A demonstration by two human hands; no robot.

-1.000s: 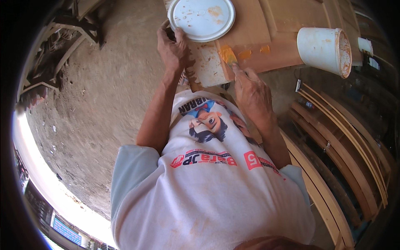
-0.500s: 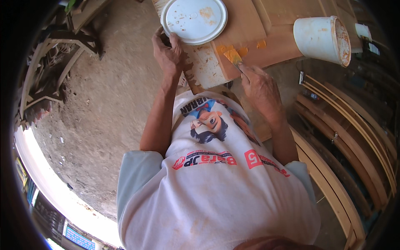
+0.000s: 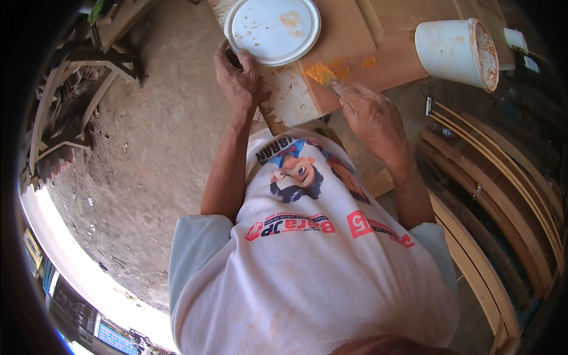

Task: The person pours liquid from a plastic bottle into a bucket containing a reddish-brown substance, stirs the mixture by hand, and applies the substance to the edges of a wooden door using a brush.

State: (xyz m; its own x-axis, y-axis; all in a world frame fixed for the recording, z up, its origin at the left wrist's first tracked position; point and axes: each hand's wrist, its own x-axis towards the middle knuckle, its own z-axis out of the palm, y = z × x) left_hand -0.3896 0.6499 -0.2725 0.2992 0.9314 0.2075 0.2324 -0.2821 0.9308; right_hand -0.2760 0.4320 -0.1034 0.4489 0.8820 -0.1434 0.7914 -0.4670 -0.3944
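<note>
Wrapped tight around the handle of a scraper (image 3: 322, 75), the right hand (image 3: 373, 115) holds its orange-coated blade at the near left corner of a wood panel (image 3: 393, 72), beside the lid. Against half a second ago, the blade has slid a little left and lies flatter. Just right of it, the orange paste (image 3: 339, 70) looks more smeared, though the blade hides part; a smaller patch (image 3: 368, 61) farther right looks unchanged. That suggests the paste is being worked across the wood rather than only dabbed on. Left fingers and thumb stay at the near rim of a round white lid (image 3: 272, 31); I cannot tell whether the left hand (image 3: 238, 83) grips it. A white tub (image 3: 444, 50) stands well apart, to the right.
</note>
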